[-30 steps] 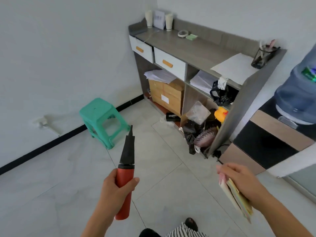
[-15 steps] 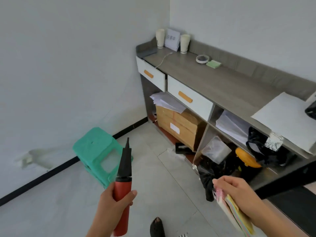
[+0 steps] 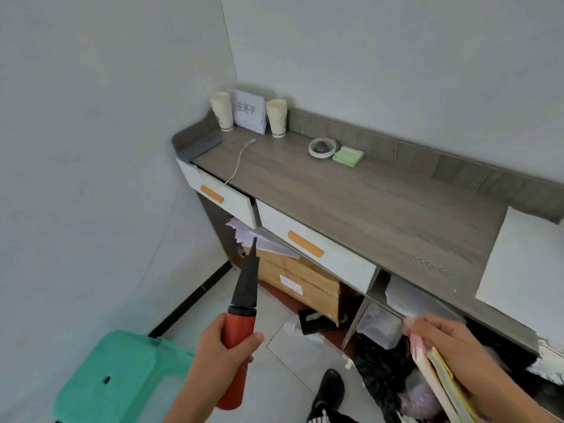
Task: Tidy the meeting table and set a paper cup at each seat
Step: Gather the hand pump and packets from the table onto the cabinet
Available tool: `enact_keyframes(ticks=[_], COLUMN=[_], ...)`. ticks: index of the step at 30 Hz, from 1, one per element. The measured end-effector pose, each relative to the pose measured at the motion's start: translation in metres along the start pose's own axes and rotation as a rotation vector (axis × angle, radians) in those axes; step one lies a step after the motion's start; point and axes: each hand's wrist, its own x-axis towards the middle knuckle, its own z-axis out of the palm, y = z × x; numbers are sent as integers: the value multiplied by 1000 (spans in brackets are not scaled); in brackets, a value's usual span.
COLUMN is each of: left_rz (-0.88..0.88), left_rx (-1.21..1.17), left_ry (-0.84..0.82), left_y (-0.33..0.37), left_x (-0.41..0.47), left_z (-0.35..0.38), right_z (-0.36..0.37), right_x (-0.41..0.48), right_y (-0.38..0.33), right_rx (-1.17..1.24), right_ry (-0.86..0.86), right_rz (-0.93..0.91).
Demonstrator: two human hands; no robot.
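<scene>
Left hand (image 3: 219, 346) grips red-black plastic pump (image 3: 241, 300), right hand (image 3: 442, 337) coloured paper sheets (image 3: 442, 380); I'd lay both flat, grey wooden bench (image 3: 351, 203) at one o'clock.

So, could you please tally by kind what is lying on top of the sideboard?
Cup stacks: 2
Sign: 1
Tape roll: 1
Green pad: 1
Cable: 1
Grey slab: 1
White sheet: 1
Total: 8

Light: soft, even, fairly bright. Shadows: deep in the shelves (image 3: 357, 319) under the top (image 3: 366, 203). Blur: right hand (image 3: 448, 340) smeared; general softness. Distortion: wide-angle bowing, strongest at edges.
</scene>
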Motion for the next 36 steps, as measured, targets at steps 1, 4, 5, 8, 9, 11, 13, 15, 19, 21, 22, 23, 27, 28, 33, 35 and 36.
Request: enact_keyframes(ticks=[1,4,5,8,9,11,13,15,19,21,22,23,27,28,33,35,36], left_rz=[-1,15,22,27,23,34,54,71,110,174,222,274,511,573,757,791,799], left_rx=[7,34,37,29,17,2,-21,-58,-130,-112,-82,-40,157,188,267,271,271], left_ry=[-3,-14,-15,-39,-56,-102,-165,-239,-433,-540,-600,-659,-760,-759,-740,-714,-701], left_y=[12,50,65,98,109,128,149,169,213,239,254,268,314,324,349,351,351], left_x=[19,63,81,126,138,163,191,226,299,333,348,363,411,418,436,435,435], left_z=[1,2,2,10,13,19,27,37,66,84,94,105,157,172,239,254,259], right_z=[-2,2,2,4,4,1,-3,-7,-13,-12,-10,-9,2,6,20,19,17], right_x=[21,70,89,140,154,179,201,219,239,243,245,247,248,248,243,243,244], right_y=[-10,-49,-64,-102,-113,-127,-136,-139,-131,-130,-131,-132,-140,-140,-133,-130,-129], right_rx=[24,70,85,64,35,25,35,60,155,184,192,204,231,225,254,280,290], right_ry=[8,-8,-19,-19,-23,-14,39,97,247,342,389,433,601,643,773,791,801], right_rz=[10,35,24,-25,-32,-40,-22,-5,64,83,92,102,128,135,172,179,188])
